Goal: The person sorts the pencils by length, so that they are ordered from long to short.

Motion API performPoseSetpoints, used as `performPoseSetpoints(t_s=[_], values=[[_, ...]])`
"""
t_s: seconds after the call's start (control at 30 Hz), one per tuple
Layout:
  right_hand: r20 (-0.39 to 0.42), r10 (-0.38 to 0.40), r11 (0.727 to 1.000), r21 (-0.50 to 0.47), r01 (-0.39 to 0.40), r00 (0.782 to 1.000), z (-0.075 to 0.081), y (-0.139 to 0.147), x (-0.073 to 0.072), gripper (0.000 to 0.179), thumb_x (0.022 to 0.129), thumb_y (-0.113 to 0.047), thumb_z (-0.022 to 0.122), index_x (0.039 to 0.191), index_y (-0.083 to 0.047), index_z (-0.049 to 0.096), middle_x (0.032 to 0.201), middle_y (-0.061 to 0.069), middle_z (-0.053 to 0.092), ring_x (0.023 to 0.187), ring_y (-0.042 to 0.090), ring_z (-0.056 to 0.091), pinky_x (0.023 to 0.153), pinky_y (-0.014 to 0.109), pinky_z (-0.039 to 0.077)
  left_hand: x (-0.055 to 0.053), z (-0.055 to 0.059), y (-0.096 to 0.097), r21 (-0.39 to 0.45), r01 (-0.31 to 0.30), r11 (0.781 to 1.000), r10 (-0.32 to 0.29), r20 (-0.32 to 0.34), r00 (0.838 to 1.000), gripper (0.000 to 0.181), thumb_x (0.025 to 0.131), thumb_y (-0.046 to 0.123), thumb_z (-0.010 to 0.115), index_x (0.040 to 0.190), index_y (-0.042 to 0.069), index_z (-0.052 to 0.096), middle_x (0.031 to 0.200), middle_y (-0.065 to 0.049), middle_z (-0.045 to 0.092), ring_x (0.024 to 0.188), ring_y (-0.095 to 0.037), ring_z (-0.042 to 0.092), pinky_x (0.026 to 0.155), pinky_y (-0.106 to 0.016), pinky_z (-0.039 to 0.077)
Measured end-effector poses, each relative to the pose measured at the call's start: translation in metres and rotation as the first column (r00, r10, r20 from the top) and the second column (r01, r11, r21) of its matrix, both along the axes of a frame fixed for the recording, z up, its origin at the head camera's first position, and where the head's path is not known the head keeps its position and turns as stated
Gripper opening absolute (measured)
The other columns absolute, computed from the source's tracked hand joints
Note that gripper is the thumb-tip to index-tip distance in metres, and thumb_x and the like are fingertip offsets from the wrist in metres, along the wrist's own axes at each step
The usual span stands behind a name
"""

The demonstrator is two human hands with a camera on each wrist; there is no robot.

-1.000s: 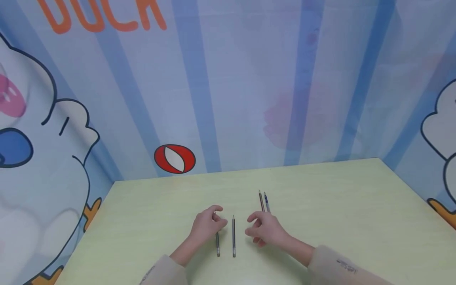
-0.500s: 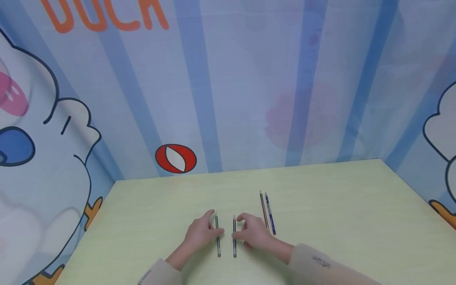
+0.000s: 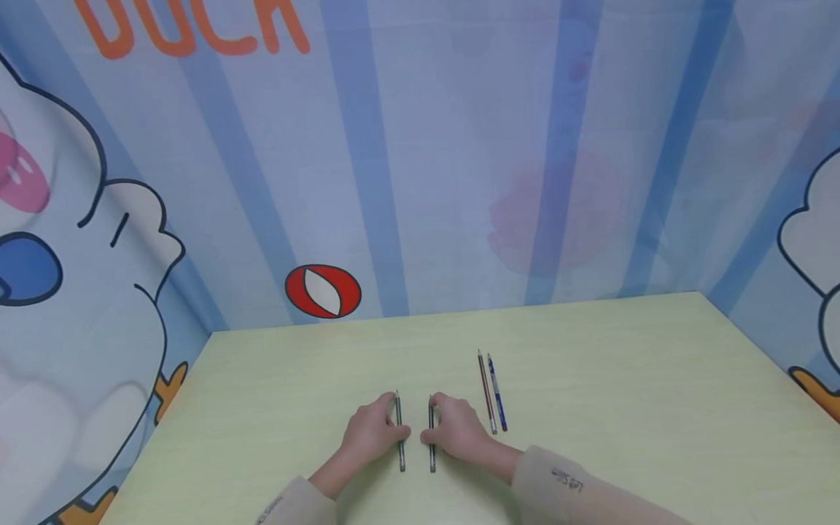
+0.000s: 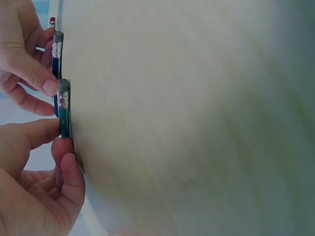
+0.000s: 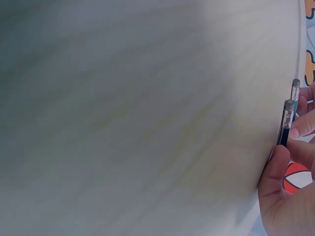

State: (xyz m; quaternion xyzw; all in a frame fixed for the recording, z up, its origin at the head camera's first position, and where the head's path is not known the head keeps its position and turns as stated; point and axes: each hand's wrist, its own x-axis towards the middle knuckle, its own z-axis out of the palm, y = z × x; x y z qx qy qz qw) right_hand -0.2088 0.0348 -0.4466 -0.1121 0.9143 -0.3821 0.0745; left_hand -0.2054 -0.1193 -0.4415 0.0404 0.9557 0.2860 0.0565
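Note:
A green pencil [image 3: 402,456] with a grey eraser lies lengthwise on the table, tip away from me. My left hand [image 3: 369,434] pinches it, thumb on its right side and fingers on its left. Parallel to it, a short gap to the right, is a dark blue pencil [image 3: 432,458]. My right hand [image 3: 461,430] pinches that one, with the thumb on its left. Both eraser ends point toward me; in the left wrist view the green pencil [image 4: 64,115] stands nearer the camera than the dark blue pencil [image 4: 56,65]. My fingers hide the middle of each pencil.
Beyond my right hand lie a reddish-brown pencil [image 3: 486,390] and a blue patterned pencil [image 3: 497,394], side by side and slightly slanted. The pale yellow-green table [image 3: 610,379] ends at a printed cartoon backdrop [image 3: 446,182], which also rises at both sides.
My right hand has moved left from beside the two far pencils to the dark blue pencil and now pinches it. My left hand has settled slightly lower, closing on the green pencil.

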Motion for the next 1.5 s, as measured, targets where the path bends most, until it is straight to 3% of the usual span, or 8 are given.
performPoseSetpoints(t_s=[0.23,0.5,0.83,1.1,1.5], values=[[-0.028,-0.017,0.998,0.055,0.018,0.999,-0.001,-0.001,0.0,0.051,0.068,-0.01,0.071,0.113,0.002,0.051,0.066,0.001,0.054,0.053,0.009,0.045,0.048,0.019,0.037,0.0,0.0,0.001,-0.011,0.007,1.0,-0.007,-0.015,1.0,0.055,0.074,0.019,0.067,0.122,0.0,0.047,0.059,0.002,0.052,0.049,-0.01,0.045,0.046,-0.022,0.034],[-0.057,-0.015,0.997,0.071,0.019,0.998,0.001,0.0,0.0,0.047,0.068,-0.007,0.07,0.111,0.002,0.054,0.097,0.015,0.063,0.061,0.01,0.049,0.052,0.02,0.039,-0.001,-0.002,0.001,-0.019,0.004,1.0,-0.004,-0.034,0.999,0.051,0.074,0.017,0.066,0.119,-0.001,0.049,0.055,0.002,0.051,0.046,-0.009,0.043,0.044,-0.021,0.033],[-0.024,-0.048,0.997,0.052,0.05,0.999,-0.001,-0.002,-0.001,0.047,0.068,-0.003,0.067,0.112,0.002,0.053,0.08,0.009,0.061,0.045,0.009,0.04,0.043,0.02,0.034,-0.001,-0.004,0.002,-0.023,-0.004,1.0,0.003,-0.05,0.999,0.047,0.074,0.014,0.063,0.116,-0.003,0.052,0.054,0.002,0.051,0.045,-0.009,0.043,0.042,-0.02,0.033],[-0.028,-0.053,0.998,0.029,0.053,0.998,-0.002,-0.001,-0.001,0.048,0.066,-0.004,0.067,0.112,0.003,0.053,0.091,0.013,0.063,0.049,0.01,0.045,0.044,0.02,0.036,-0.002,-0.003,0.002,-0.001,-0.014,1.0,0.014,-0.036,0.999,0.048,0.073,0.013,0.062,0.116,-0.004,0.052,0.051,0.002,0.05,0.042,-0.008,0.042,0.041,-0.019,0.032],[-0.011,-0.071,0.995,-0.074,0.07,0.997,0.004,0.007,-0.002,0.049,0.067,-0.003,0.064,0.114,0.004,0.052,0.057,0.004,0.057,0.038,0.007,0.042,0.038,0.021,0.038,0.001,0.006,0.0,0.112,-0.039,0.993,0.048,-0.074,0.996,0.04,0.073,0.013,0.061,0.11,-0.003,0.056,0.056,0.001,0.055,0.044,-0.007,0.045,0.041,-0.02,0.036]])
